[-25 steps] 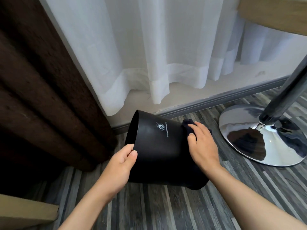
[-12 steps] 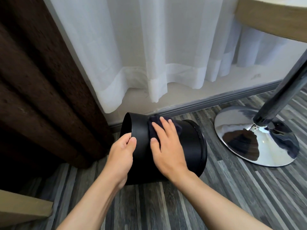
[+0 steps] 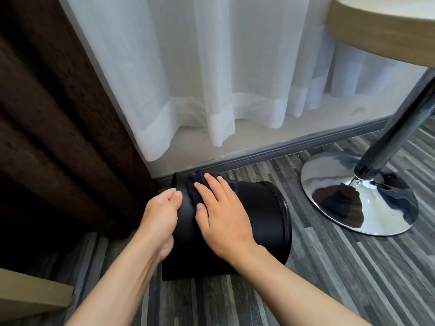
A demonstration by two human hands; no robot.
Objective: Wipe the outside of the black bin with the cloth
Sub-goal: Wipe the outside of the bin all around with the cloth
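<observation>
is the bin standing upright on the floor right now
No, the black bin lies tipped on its side, its open rim held by the left hand while the right hand presses the cloth against its wall.

Right hand (image 3: 222,218) hid most of the cloth (image 3: 195,187); bin (image 3: 259,215) interior unseen; tabletop (image 3: 376,31) cropped at frame edge.

One black bin (image 3: 256,215), one dark cloth (image 3: 195,188), two bare hands: left (image 3: 160,215), right (image 3: 221,220). Two curtains: one brown (image 3: 58,125), one white (image 3: 200,67). One chrome table base (image 3: 360,191).
</observation>
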